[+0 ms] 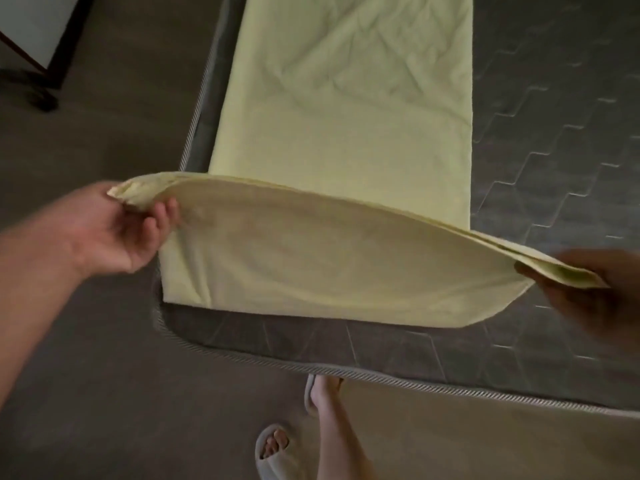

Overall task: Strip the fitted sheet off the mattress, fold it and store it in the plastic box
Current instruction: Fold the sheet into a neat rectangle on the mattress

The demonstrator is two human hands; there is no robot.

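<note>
The pale yellow fitted sheet (346,133) lies as a long folded strip on the bare grey mattress (554,133), running away from me. Its near end is lifted off the mattress and curls over, showing its underside. My left hand (114,230) pinches the left corner of that lifted end. My right hand (595,292), dark and blurred at the right edge, grips the right corner. The plastic box is not in view.
The mattress edge (311,370) with striped piping runs across just in front of my feet in grey slippers (273,448). Brown floor lies to the left. A dark-framed stand with a white panel (41,46) sits at the top left.
</note>
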